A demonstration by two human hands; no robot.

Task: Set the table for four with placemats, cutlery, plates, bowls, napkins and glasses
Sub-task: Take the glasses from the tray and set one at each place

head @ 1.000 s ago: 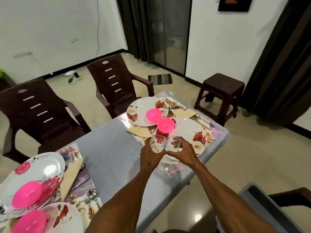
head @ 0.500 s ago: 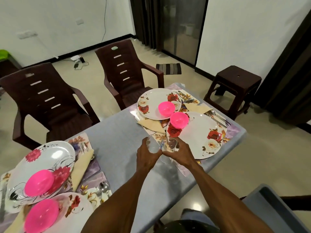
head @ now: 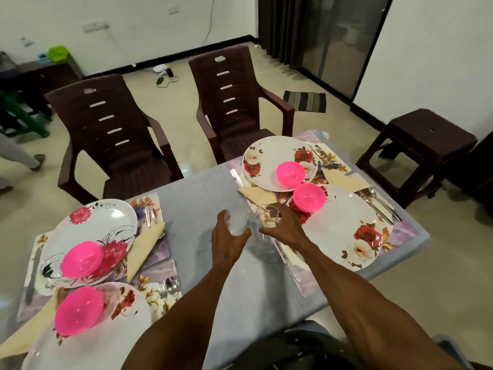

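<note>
Your left hand (head: 228, 245) grips one clear glass (head: 236, 218), right hand (head: 284, 228) pinches another (head: 270, 216) — rose plate (head: 346, 225) lies just right of that grip, so rt hand's nearer.

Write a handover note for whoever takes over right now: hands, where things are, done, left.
Left hand grips a clear glass over the grey table.
Right hand grips a second glass by the near right plate.
Done: four placemats, each with a plate, pink bowl, napkin and cutlery, two settings left, two right.
Left: no glass stands at any setting yet; set down these two, then two more.
</note>
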